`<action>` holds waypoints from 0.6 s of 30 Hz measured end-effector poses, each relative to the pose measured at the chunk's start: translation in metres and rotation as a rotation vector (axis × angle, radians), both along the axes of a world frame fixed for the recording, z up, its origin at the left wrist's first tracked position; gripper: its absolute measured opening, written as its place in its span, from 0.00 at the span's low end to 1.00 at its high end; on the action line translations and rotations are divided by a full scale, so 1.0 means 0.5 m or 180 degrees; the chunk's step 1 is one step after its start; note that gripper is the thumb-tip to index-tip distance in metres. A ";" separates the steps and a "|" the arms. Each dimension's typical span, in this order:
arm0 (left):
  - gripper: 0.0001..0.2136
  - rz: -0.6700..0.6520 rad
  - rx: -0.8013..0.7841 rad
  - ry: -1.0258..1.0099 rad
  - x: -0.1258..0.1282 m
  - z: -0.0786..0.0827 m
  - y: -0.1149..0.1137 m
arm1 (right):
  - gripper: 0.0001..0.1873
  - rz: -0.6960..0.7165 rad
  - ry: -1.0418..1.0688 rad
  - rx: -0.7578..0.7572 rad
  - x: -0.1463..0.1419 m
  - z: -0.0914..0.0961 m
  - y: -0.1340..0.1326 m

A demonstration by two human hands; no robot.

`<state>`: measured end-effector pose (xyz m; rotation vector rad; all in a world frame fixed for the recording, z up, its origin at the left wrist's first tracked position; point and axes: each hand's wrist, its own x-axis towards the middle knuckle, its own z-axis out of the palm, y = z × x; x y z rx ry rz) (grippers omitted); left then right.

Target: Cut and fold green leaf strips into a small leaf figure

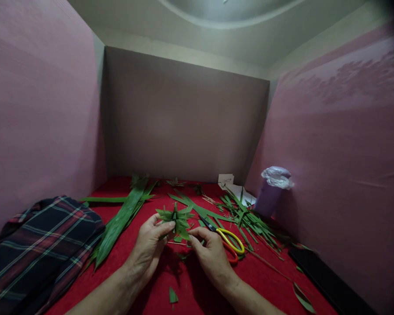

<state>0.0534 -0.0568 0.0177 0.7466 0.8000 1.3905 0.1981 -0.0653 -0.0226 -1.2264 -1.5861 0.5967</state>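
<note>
My left hand (147,245) pinches a flower-like piece of folded green leaf (183,215) between thumb and fingers, holding it above the red cloth (157,288). Pointed leaf tips spread out around its middle. At its lower right edge, the thumb and forefinger of my right hand (212,253) are closed together on a leaf tip. Scissors (231,240) with one yellow and one red handle lie just beyond my right hand, black blades pointing to the far left. A small cut leaf scrap (173,295) rests on the cloth in front of me.
Long green leaves (121,223) lie at the left, beside a dark plaid cloth (52,249). Cut leaf strips (246,214) are heaped at the right, near white paper (241,194) and a purple bin (268,199) with a plastic liner. A black flat object (328,278) borders the right side.
</note>
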 end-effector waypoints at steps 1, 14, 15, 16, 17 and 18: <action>0.09 -0.0014 -0.0019 -0.0032 -0.001 -0.003 0.002 | 0.08 0.0003 0.0014 0.0017 0.000 0.002 -0.001; 0.07 -0.0083 -0.0409 -0.0391 -0.016 -0.001 0.017 | 0.10 -0.0215 -0.0319 0.0279 0.000 0.012 -0.008; 0.08 -0.0029 -0.0389 -0.0389 -0.018 0.003 0.018 | 0.11 -0.0280 -0.0363 0.0282 0.003 0.013 -0.006; 0.08 0.0027 -0.0358 -0.0393 -0.020 0.006 0.019 | 0.12 -0.0363 -0.0394 0.0287 0.008 0.015 -0.002; 0.08 0.0087 -0.0332 -0.0398 -0.022 0.009 0.020 | 0.14 -0.0468 -0.0427 0.0298 0.014 0.017 0.003; 0.09 0.0142 -0.0311 -0.0404 -0.024 0.012 0.022 | 0.16 -0.0581 -0.0462 0.0314 0.021 0.019 0.008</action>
